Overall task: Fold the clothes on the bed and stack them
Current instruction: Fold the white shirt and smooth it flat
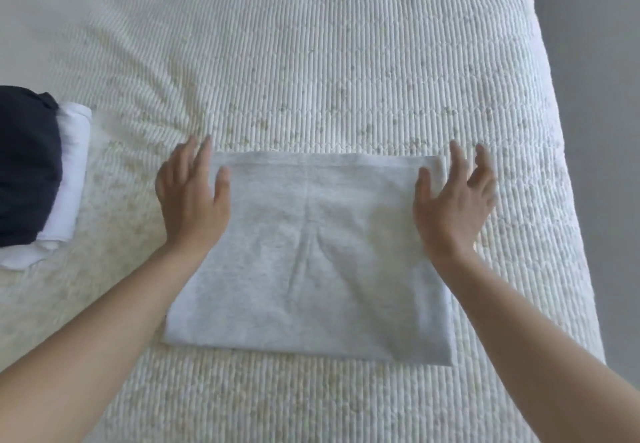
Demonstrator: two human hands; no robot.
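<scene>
A light grey garment (pixel 311 259) lies folded into a flat rectangle in the middle of the white ribbed bed cover (pixel 311 61). My left hand (pixel 192 196) is at its far left corner with straight fingers and the thumb over the cloth. At the far right corner, my right hand (pixel 453 200) has spread fingers, its thumb on the cloth's edge. Neither hand grips anything. At the left edge sits a stack with a dark navy garment (pixel 24 165) on top of a white garment (pixel 71 179).
The bed's right edge (pixel 554 130) falls away to a grey floor (pixel 602 61). The bed cover stretches far behind the grey garment and in front of it.
</scene>
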